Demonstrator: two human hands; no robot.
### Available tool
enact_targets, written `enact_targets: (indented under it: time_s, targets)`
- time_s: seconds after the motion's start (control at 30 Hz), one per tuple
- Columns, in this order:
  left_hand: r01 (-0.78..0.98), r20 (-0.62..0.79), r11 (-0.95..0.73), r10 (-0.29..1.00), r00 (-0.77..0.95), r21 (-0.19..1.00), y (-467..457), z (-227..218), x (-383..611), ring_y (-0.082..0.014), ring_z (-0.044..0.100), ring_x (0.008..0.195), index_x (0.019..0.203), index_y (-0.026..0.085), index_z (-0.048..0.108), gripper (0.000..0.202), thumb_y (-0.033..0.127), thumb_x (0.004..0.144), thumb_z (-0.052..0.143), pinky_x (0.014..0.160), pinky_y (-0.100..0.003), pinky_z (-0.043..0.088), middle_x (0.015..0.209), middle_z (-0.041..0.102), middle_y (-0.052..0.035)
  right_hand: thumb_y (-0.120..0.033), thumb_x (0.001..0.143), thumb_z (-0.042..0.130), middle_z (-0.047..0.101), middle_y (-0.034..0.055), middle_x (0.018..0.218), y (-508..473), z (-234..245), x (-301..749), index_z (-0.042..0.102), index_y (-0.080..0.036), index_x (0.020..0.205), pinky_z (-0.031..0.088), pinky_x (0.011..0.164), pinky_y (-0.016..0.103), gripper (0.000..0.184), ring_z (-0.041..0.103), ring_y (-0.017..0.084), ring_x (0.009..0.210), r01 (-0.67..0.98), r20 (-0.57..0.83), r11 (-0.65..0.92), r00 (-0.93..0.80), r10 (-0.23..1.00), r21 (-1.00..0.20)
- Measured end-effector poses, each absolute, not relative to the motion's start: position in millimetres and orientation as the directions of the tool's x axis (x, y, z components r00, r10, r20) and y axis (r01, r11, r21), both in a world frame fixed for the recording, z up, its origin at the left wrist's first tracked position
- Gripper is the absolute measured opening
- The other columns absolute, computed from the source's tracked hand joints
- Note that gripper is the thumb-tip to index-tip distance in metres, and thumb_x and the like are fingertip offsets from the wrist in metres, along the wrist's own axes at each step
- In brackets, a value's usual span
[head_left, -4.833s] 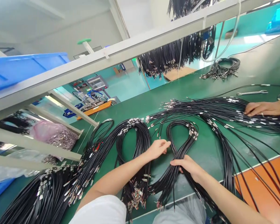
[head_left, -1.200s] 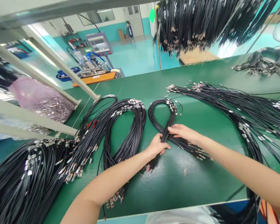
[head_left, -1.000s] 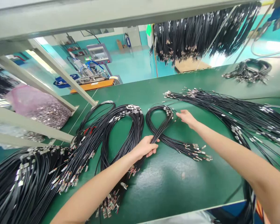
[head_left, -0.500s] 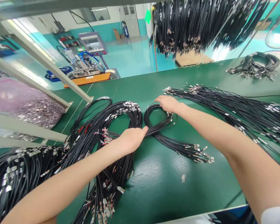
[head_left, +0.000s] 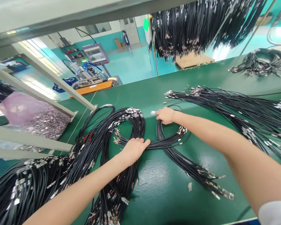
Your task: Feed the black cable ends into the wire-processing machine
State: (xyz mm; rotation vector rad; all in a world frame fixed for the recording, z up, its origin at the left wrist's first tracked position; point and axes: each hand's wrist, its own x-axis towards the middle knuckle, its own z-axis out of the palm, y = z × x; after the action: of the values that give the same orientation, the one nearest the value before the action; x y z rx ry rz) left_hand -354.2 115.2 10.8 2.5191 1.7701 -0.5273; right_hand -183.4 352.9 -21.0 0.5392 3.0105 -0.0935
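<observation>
A looped bundle of black cables (head_left: 162, 144) lies on the green tabletop in the middle of the head view. My left hand (head_left: 134, 150) is closed around one arm of this bundle, with its stripped coloured wire ends sticking out to the left. At the top of the loop, my right hand (head_left: 165, 115) grips the same cables, fingers curled over them. A small clear connector (head_left: 153, 112) shows just left of my right fingertips. The bundle's other tail (head_left: 196, 168) runs down to the right and ends in connectors and bare wires.
A larger cable coil (head_left: 105, 140) with white labels lies to the left. Loose cables (head_left: 224, 109) spread on the right; another coil (head_left: 259, 62) sits behind them. Black cables (head_left: 178, 34) hang from a rack. Metal posts (head_left: 56, 81) and a pink bag (head_left: 37, 115) stand left.
The loop has shifted right and opened at its top, and its tail has swung lower right. My right hand has moved down slightly; the left still holds the bundle.
</observation>
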Motion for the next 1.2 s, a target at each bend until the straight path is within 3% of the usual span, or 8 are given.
enact_targets:
  time_s: [0.2,0.33,0.4,0.47,0.6,0.87,1.0,1.2]
  targets:
    - [0.851,-0.052,-0.502,0.864,0.501,-0.155,179.1,31.5,-337.1,-0.0279,0.054,0.109,0.114,0.022,0.06,0.034,0.014,0.096,0.032,0.106,-0.05,0.03,0.102,0.064,-0.0138,-0.034,0.082,0.062,0.071,0.0133,0.1,370.7,-3.2,-74.1,0.071,-0.021,0.101,0.042,0.087,0.043,0.024,0.064,0.034,0.101,0.675,-0.154,0.733,-0.735,0.661,-0.078]
    - [0.88,0.094,-0.469,0.875,0.474,-0.075,226.9,40.5,-301.2,-0.0285,0.033,0.139,0.127,0.018,0.055,0.042,0.009,0.094,0.031,0.117,-0.055,0.01,0.137,0.052,-0.0159,-0.045,0.088,0.059,0.072,0.0156,0.092,363.0,-4.5,-3.7,0.07,-0.019,0.096,0.046,0.082,0.042,0.029,0.068,0.033,0.091,0.86,-0.208,0.497,-0.51,0.835,-0.116]
    - [0.915,0.126,-0.403,0.908,0.4,0.002,224.9,32.4,-278.4,-0.0302,0.026,0.144,0.141,0.016,0.041,0.048,0.013,0.093,0.036,0.117,-0.055,0.012,0.149,0.04,-0.0168,-0.047,0.088,0.059,0.072,0.0137,0.081,352.2,-10.1,24.8,0.07,-0.018,0.093,0.048,0.076,0.04,0.031,0.07,0.029,0.077,0.904,-0.249,0.393,-0.424,0.871,-0.167]
    - [0.952,0.083,-0.278,0.959,0.27,0.124,206.3,15.1,-259.9,-0.0331,0.038,0.135,0.145,0.014,0.035,0.054,0.03,0.094,0.045,0.111,-0.052,0.027,0.143,0.045,-0.019,-0.048,0.087,0.06,0.071,0.0105,0.073,338.2,-17.9,45.5,0.069,-0.017,0.094,0.048,0.07,0.037,0.032,0.068,0.024,0.062,0.919,-0.283,0.31,-0.373,0.884,-0.242]
    - [0.978,-0.015,-0.13,0.991,0.134,0.162,164.6,-24.8,-251.4,-0.0399,0.048,0.121,0.139,0.006,0.038,0.081,0.054,0.079,0.066,0.097,-0.052,0.041,0.13,0.051,-0.0261,-0.052,0.084,0.063,0.069,0.0065,0.067,306.7,-29.1,61.0,0.069,-0.019,0.093,0.048,0.064,0.034,0.034,0.063,0.02,0.053,0.895,-0.263,0.195,-0.316,0.912,-0.401]
    - [0.935,-0.056,-0.124,0.987,0.151,0.332,179.4,-38.3,-259.2,-0.0276,0.059,0.102,0.102,0.014,0.059,0.019,0.021,0.084,0.057,0.095,-0.04,0.045,0.106,0.059,-0.0138,-0.062,0.083,0.056,0.056,-0.0009,0.056,243.9,-1.5,77.4,0.064,-0.022,0.082,0.036,0.046,0.027,0.041,0.051,0.015,0.048,0.766,-0.103,0.134,-0.253,0.962,-0.628]
    - [0.877,-0.007,-0.157,0.984,0.18,0.454,186.4,-34.3,-241.3,-0.0282,0.062,0.099,0.108,0.016,0.059,0.025,0.024,0.084,0.056,0.089,-0.038,0.049,0.108,0.062,-0.0133,-0.062,0.077,0.064,0.047,-0.0048,0.05,214.6,6.6,89.6,0.062,-0.022,0.08,0.027,0.041,0.025,0.041,0.041,0.011,0.042,0.573,-0.067,0.045,-0.173,0.983,-0.818]
    - [0.795,0.004,-0.207,0.968,0.25,0.57,179.0,-17.9,-215.0,-0.027,0.067,0.089,0.103,0.021,0.065,0.027,0.03,0.077,0.066,0.079,-0.033,0.052,0.088,0.071,-0.0047,-0.059,0.074,0.069,0.041,-0.0059,0.049,172.5,-6.2,86.1,0.055,-0.023,0.071,0.027,0.039,0.025,0.039,0.037,0.011,0.042,0.454,-0.155,-0.081,-0.127,0.98,-0.887]
